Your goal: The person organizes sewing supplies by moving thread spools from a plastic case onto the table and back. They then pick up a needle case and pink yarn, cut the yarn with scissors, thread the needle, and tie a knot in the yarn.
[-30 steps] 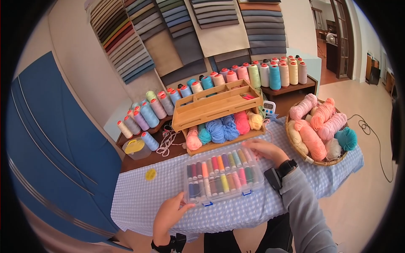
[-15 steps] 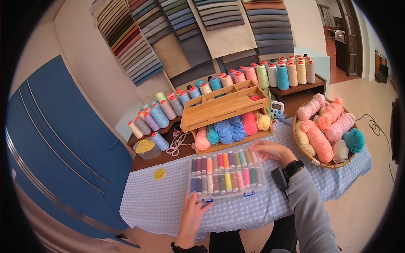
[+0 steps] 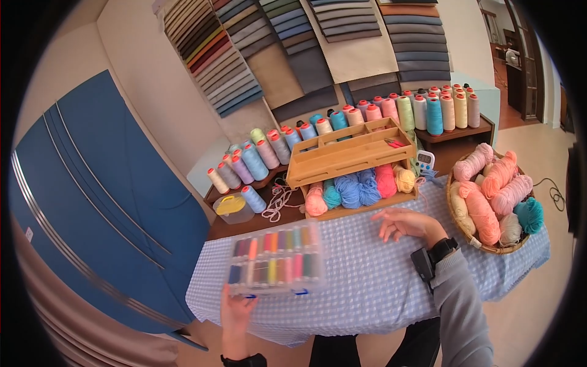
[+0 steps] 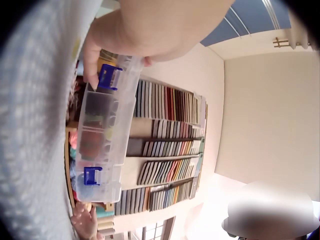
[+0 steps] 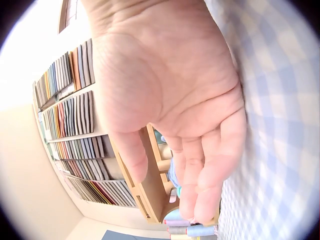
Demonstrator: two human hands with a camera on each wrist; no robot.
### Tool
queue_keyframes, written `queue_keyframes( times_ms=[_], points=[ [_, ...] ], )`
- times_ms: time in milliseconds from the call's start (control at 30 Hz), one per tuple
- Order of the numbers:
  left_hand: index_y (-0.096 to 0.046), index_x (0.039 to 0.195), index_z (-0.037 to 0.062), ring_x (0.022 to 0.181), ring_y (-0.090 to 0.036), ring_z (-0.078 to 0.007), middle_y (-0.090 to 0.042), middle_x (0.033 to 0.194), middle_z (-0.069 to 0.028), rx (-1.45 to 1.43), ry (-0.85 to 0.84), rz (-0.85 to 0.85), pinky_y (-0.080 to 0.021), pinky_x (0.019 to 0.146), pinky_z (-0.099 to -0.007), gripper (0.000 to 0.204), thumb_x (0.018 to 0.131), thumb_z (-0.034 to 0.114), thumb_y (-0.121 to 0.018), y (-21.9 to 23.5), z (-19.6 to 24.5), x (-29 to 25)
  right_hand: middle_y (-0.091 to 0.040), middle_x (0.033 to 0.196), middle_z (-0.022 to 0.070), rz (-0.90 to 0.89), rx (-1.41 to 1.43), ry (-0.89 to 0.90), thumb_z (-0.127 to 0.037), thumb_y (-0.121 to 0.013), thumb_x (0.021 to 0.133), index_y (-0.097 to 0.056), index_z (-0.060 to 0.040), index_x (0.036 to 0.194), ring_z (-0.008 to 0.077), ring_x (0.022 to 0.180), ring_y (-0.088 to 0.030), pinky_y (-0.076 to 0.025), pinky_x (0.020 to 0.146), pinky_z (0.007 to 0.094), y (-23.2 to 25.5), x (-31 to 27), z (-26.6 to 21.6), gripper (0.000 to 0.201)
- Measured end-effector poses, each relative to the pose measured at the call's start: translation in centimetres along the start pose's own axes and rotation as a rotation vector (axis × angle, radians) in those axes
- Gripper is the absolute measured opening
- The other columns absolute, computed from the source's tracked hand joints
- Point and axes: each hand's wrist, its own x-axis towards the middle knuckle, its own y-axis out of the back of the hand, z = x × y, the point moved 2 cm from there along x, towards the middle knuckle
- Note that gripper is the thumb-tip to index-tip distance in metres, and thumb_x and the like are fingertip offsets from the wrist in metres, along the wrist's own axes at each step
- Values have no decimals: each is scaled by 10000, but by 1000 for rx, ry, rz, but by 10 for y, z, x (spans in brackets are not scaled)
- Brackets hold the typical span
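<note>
Box (image 3: 275, 287) of clear plastic is being held over the left part of the dark surface (image 3: 221, 231), above or on the blue-and-white checked cloth (image 3: 373, 269); cannot tell whether its underside is touching. Inside, thread spools (image 3: 251, 249) are standing in two rows, colours mixed, somewhat blurred in the head view. Two blue latches (image 4: 92, 175) are showing on the front wall.

Left hand (image 3: 236, 315) is gripping the box at its front left corner. Left wrist view: fingers are clamping that end beside one latch, a fingertip showing past the far edge.

Right hand (image 3: 406, 224) is hovering or resting over the cloth, well apart from the box; contact with the cloth is unclear. Its fingers are holding nothing: thumb spreading away, the others extending close together, slightly bent.

Behind the box and to its right, a wooden rack (image 3: 348, 160) is standing, with yarn balls (image 3: 347, 191) filling its lower tier and red-handled scissors or pliers (too small to tell) lying in the top tray. A white cord (image 3: 280, 202) and a tub with a yellow lid (image 3: 232, 205) are lying left of the rack. A wicker basket (image 3: 496, 249) is holding yarn skeins on the right. Thread cones (image 3: 255, 161) are lining the back; fabric swatches (image 3: 354, 55) are hanging above.
</note>
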Motion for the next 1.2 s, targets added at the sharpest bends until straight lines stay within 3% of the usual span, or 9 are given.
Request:
queue_keyframes(
  times_ms=[200, 267, 533, 600, 733, 833, 900, 1033, 1200],
  points=[
    [-489, 1119, 143, 926, -543, -192, -545, 1056, -46, -168, -180, 325, -483, 732, -340, 468, 784, 453, -594, 112, 43, 32, -628, 848, 85, 59, -3, -44, -303, -443, 915, -431, -27, 1201, 146, 756, -622, -487, 576, 219, 8, 5, 9, 398],
    [-497, 1097, 49, 876, -556, -170, -551, 1016, -44, -182, -361, 512, -507, 677, -279, 571, 723, 452, -651, 135, 62, 39, -628, 846, 85, 59, 6, -33, -295, -440, 917, -435, -26, 1194, 146, 756, -623, -490, 575, 218, 8, 5, 9, 386],
    [-496, 1099, 65, 750, -551, -120, -578, 967, 2, -126, -251, 478, -476, 619, -221, 599, 709, 501, -623, 242, 98, 82, -629, 842, 86, 67, 24, -21, -272, -432, 919, -440, -22, 1184, 146, 751, -624, -498, 573, 219, 9, 7, 11, 364],
    [-489, 1117, 59, 713, -553, -118, -587, 952, 0, 56, -139, 337, -472, 594, -221, 629, 705, 520, -604, 245, 99, 83, -629, 841, 88, 80, 26, -19, -260, -425, 921, -441, -21, 1182, 145, 751, -624, -502, 572, 221, 9, 6, 10, 354],
    [-479, 1135, 48, 682, -536, -110, -583, 940, -2, -42, -224, 475, -434, 533, -217, 659, 714, 546, -573, 232, 93, 99, -627, 838, 92, 90, 20, -15, -249, -417, 924, -443, -21, 1179, 147, 751, -625, -505, 572, 221, 8, 6, 8, 343],
    [-468, 1151, 37, 682, -515, -124, -577, 912, -20, 177, -142, 414, -401, 557, -231, 685, 719, 561, -558, 239, 93, 106, -626, 845, 96, 88, 23, -2, -248, -412, 927, -442, -20, 1180, 151, 751, -626, -507, 571, 222, 9, 7, 10, 341],
    [-502, 1097, 43, 706, -500, -155, -559, 892, -56, 323, -114, 709, -384, 623, -243, 599, 757, 535, -528, 256, 88, 123, -624, 850, 96, 103, 26, -4, -258, -416, 927, -443, -23, 1179, 152, 754, -625, -505, 576, 226, 11, 7, 11, 345],
    [-531, 1023, 29, 771, -510, -185, -544, 896, -81, 462, -92, 590, -390, 709, -271, 460, 802, 432, -529, 318, 91, 151, -622, 850, 92, 115, 43, -1, -269, -421, 926, -448, -28, 1177, 149, 758, -623, -502, 585, 229, 10, 4, 9, 349],
    [-536, 1022, -15, 923, -516, -188, -545, 963, -76, 547, -760, 685, -400, 821, -304, 257, 849, 170, -496, 283, 113, 150, -622, 840, 82, 123, 32, -23, -280, -427, 922, -453, -34, 1178, 145, 748, -620, -496, 587, 228, 10, 8, 11, 356]
  ],
)
